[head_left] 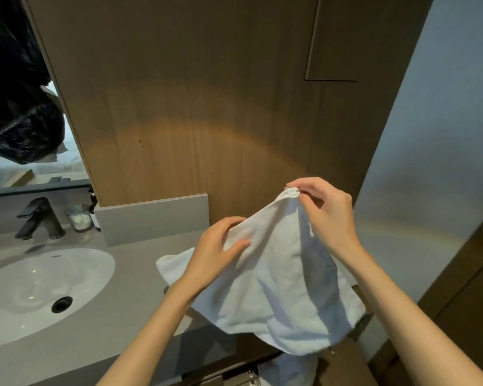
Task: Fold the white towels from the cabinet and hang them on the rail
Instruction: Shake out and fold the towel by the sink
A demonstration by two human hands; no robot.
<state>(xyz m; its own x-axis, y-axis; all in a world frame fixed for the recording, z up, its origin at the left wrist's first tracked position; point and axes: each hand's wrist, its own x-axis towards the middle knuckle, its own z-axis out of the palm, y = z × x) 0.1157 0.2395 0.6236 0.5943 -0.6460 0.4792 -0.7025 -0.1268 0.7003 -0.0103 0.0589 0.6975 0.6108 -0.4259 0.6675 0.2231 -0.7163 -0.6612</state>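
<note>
Right hand (pixel 326 215): thumb and fingertips pinching one bunched corner of the white towel (pixel 276 288), held up as the highest point of the cloth, other fingers loosely curled. Left hand (pixel 215 252): lower and to the left, gripping the towel's sloping upper edge, thumb on the near face, fingers wrapped behind the cloth. Both forearms bare. The towel is in the air between the two hands, unfolded, hanging in loose folds; its lower part drapes in front of the right end of the grey tabletop (pixel 117 316) and over its front edge. More white cloth (pixel 170 264) lies flat on the tabletop just behind the left wrist; can't tell if it's a second towel or part of the same one. Another white bundle (pixel 287 369) shows below the tabletop edge, directly under the held towel, mostly hidden. Left on the tabletop: white oval sink (pixel 39 288) with a dark drain (pixel 62 304), a dark faucet (pixel 39 218) behind it, and a glass jar (pixel 80 218) just beside the faucet, up against the grey upstand (pixel 154 218). Wood-panel wall (pixel 207 107) straight ahead, mirror (pixel 70 151) at far left with a black plastic bag (pixel 11 107) showing in it, pale wall (pixel 444 135) at right.
</note>
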